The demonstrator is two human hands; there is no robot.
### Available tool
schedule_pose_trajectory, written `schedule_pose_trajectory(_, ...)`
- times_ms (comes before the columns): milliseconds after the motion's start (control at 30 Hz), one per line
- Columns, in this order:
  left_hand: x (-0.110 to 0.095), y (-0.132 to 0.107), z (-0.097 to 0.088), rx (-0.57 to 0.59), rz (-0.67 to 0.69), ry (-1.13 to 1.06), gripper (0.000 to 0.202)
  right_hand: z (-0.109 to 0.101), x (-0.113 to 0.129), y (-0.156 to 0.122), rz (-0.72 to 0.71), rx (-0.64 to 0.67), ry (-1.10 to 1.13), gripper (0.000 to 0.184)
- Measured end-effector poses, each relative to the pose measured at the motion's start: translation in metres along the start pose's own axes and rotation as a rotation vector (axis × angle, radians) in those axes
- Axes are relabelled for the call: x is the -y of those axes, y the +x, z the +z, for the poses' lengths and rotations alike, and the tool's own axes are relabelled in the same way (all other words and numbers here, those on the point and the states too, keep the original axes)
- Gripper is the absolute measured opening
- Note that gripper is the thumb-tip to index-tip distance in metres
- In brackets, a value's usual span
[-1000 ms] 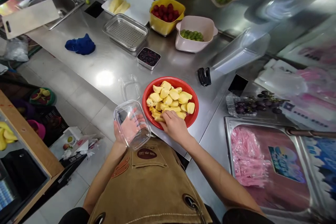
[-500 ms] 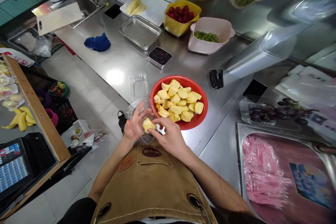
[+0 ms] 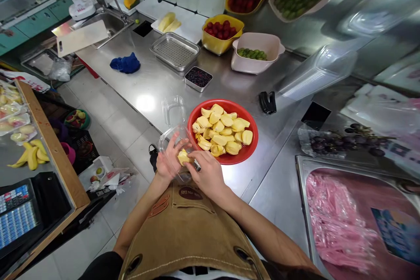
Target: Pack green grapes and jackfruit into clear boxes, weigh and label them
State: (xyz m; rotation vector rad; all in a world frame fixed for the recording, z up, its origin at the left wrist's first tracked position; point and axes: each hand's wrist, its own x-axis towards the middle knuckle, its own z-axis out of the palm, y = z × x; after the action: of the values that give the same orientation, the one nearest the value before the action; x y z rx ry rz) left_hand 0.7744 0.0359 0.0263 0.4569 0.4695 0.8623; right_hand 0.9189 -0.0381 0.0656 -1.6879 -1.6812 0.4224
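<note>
A clear plastic clamshell box [image 3: 163, 137] rests in my left hand [image 3: 168, 157], whose fingers reach round its far side. Its lid hangs open toward the counter. Between the fingertips of my right hand [image 3: 209, 174] is a yellow jackfruit piece [image 3: 183, 156], held at the opening of the box. Something small and dark, which I cannot make out, shows beside those right fingers. Just beyond both hands, a red plastic basket [image 3: 253, 151] holds many peeled jackfruit pieces [image 3: 226, 131].
Behind the basket are a small tray of dark berries [image 3: 198, 78], a perforated steel tray [image 3: 175, 50], a yellow tub [image 3: 215, 45] and a pink tub [image 3: 252, 66]. A black tape-cutter-like object [image 3: 267, 102], grapes [image 3: 337, 142] and a steel basin [image 3: 303, 201] lie rightward.
The view has shifted slightly. My right hand has brought the jackfruit piece a little left, closer to my left palm and the box. The basket's pieces look unchanged.
</note>
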Motion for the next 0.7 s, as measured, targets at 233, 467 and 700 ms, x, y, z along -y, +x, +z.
schedule_pose_trajectory(233,0.004,0.001,-0.005,-0.017,0.042,0.014,0.114,-0.003,0.001,0.004,-0.048,-0.022,0.014,0.012)
schedule_pose_trajectory(467,0.001,0.0,-0.001,-0.001,0.071,-0.069,0.105,-0.035,-0.067,0.1,-0.06,0.042,-0.322,0.043)
schedule_pose_trajectory(700,-0.013,-0.001,-0.001,-0.05,0.087,-0.122,0.111,-0.055,-0.097,0.145,-0.314,0.421,-0.516,0.042)
